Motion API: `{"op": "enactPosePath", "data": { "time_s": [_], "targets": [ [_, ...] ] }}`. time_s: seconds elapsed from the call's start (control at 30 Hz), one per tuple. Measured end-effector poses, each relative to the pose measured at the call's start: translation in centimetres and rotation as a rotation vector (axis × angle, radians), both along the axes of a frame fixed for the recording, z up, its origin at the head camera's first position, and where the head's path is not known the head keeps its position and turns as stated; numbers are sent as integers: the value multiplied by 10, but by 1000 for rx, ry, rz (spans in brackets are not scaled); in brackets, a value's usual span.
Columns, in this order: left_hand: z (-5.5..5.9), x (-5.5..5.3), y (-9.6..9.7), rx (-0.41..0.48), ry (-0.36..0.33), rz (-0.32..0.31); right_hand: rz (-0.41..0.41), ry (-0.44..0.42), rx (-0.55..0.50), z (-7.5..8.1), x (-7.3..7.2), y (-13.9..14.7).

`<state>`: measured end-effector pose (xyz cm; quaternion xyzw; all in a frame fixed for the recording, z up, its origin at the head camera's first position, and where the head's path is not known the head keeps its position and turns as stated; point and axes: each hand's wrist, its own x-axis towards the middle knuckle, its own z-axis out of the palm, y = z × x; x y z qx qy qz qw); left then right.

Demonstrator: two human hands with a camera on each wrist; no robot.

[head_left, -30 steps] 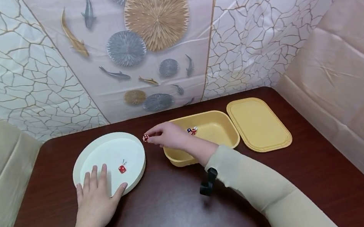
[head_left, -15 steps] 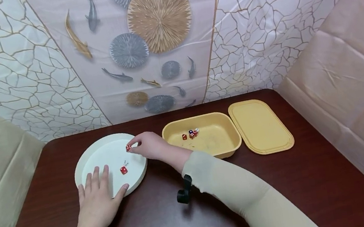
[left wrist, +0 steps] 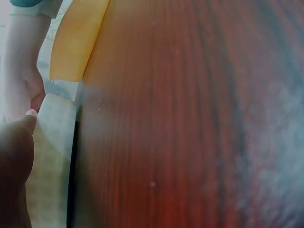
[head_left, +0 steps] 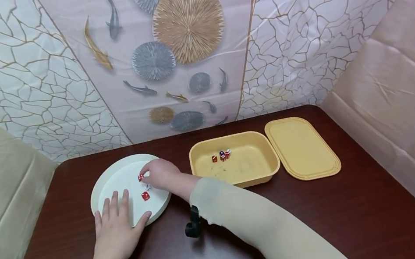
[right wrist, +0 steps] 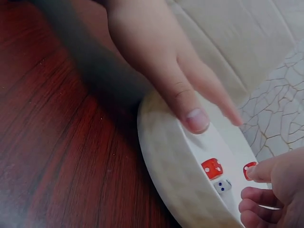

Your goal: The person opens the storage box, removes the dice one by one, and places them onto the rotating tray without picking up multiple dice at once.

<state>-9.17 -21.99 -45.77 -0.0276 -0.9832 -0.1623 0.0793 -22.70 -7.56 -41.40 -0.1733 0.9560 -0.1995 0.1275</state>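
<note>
My right hand (head_left: 161,173) pinches a red die (head_left: 140,178) between thumb and fingertips, low over the round white tray (head_left: 107,172). In the right wrist view the held red die (right wrist: 249,170) shows at the thumb tip. Another red die (head_left: 145,196) lies on the tray floor beside a white die (right wrist: 222,186). My left hand (head_left: 115,226) rests at the tray's near left rim, fingers spread and straight over the inside, thumb along the front edge. The left wrist view catches only part of this hand and the tray's outer wall (left wrist: 52,156).
Right of the tray stands a yellow rectangular box (head_left: 256,162) holding several dice (head_left: 225,155), red, blue and white. Its yellow lid (head_left: 303,147) lies flat against its right side. Both sit on a dark wooden table (head_left: 370,212), with a patterned cloth behind.
My right hand has carried the red die leftward from beside the yellow box to over the tray, and lowered it. The left hand stays at the rim.
</note>
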Motion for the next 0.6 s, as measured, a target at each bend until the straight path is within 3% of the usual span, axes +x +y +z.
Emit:
{"op": "enactPosePath", "data": {
  "time_s": [0.6],
  "targets": [
    [-1,-1,-1,4,-8,8,-39,-20,196,-6,-8,-22]
  ]
}}
